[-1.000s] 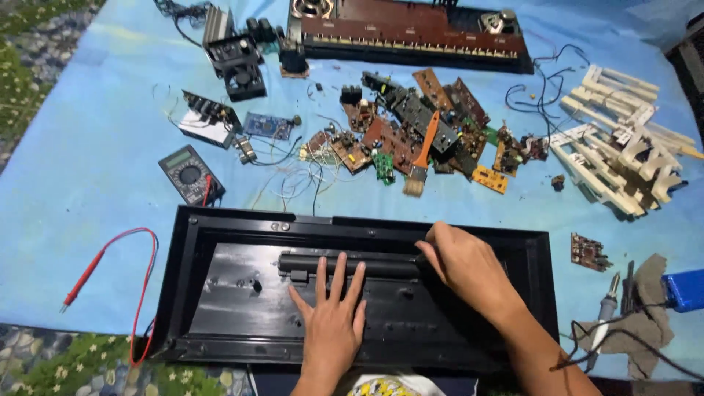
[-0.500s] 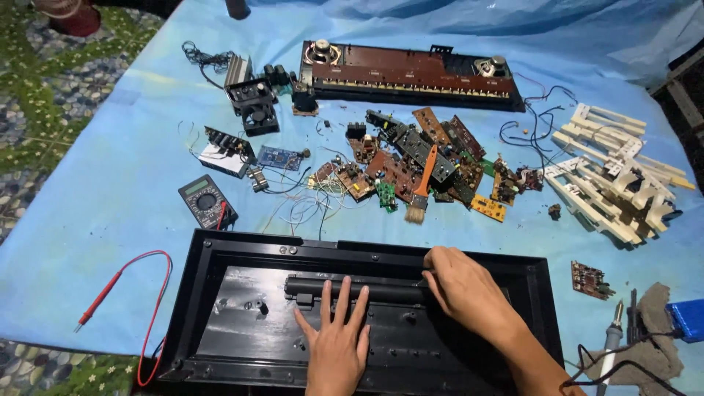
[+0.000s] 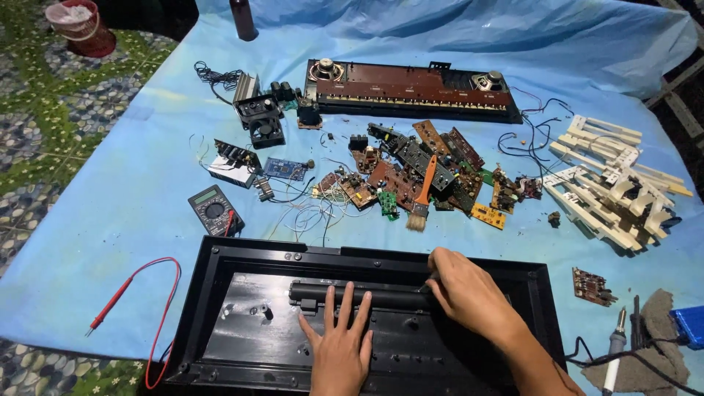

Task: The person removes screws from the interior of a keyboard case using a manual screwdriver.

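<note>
Black casing (image 3: 242, 308) lies under both hands: left fingers (image 3: 345, 308) spread flat, right fingers (image 3: 440, 275) curled on its ridge.

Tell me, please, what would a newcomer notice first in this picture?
First, the big black plastic case at the near edge, with the left hand flat on it and the right hand on its raised black bar. Behind lies a heap of circuit boards, and at the right, white key strips.
</note>
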